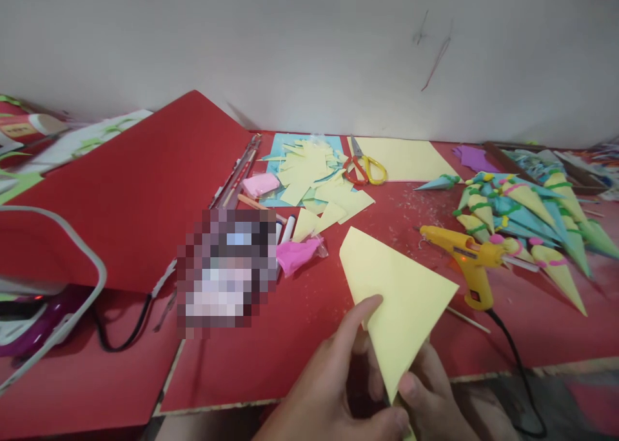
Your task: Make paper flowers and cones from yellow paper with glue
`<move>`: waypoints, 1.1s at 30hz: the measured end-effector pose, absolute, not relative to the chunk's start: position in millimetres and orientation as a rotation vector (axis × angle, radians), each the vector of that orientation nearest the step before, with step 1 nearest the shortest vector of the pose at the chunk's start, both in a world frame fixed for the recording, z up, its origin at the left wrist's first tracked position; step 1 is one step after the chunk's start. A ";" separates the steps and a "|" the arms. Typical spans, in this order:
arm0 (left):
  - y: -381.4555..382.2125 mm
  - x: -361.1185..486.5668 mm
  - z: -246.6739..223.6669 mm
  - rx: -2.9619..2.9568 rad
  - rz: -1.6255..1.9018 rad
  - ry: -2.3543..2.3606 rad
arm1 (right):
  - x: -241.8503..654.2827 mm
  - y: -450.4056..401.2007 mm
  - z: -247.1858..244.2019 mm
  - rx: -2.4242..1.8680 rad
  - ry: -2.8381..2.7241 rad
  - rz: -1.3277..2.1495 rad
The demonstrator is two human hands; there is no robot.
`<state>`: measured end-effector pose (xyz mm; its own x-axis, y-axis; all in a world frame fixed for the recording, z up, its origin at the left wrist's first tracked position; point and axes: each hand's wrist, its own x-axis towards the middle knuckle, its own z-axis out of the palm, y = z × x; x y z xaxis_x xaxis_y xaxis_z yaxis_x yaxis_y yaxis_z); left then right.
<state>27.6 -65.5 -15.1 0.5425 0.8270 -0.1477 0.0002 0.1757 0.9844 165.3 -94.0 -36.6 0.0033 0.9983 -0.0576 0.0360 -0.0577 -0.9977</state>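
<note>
A pale yellow paper piece [399,293], wide at the top and narrowing to a point at the bottom, stands over the front edge of the red table. My left hand [338,376] holds it from the left, with the thumb lying on its face and other fingers partly behind it. My right hand [428,392] pinches the paper near its lower tip, its thumb on the right edge. Part of the fingers of both hands is hidden behind the paper.
A yellow glue gun [464,254] with a black cord lies to the right, beside a pile of decorated paper cones [522,202]. Scissors [365,164] and yellow scraps [309,170] lie behind. Pink packets [300,254], a blurred-out object and a large red sheet [145,189] are on the left.
</note>
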 end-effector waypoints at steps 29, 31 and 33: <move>-62.3 34.3 -25.5 1.859 0.664 0.871 | 168.9 -89.3 -15.2 -1.384 -1.686 0.555; -63.0 35.4 -26.4 1.852 0.644 0.877 | 167.2 -85.4 -12.9 -1.362 -1.725 0.487; -63.9 36.1 -23.6 1.834 0.638 0.892 | 165.9 -81.8 -10.2 -1.327 -1.773 0.423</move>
<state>36.1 -63.9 -23.6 0.5952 0.8025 0.0415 0.2984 -0.2687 0.9158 165.9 -81.8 -10.2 -0.0665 0.9007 0.4294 0.6097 0.3773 -0.6971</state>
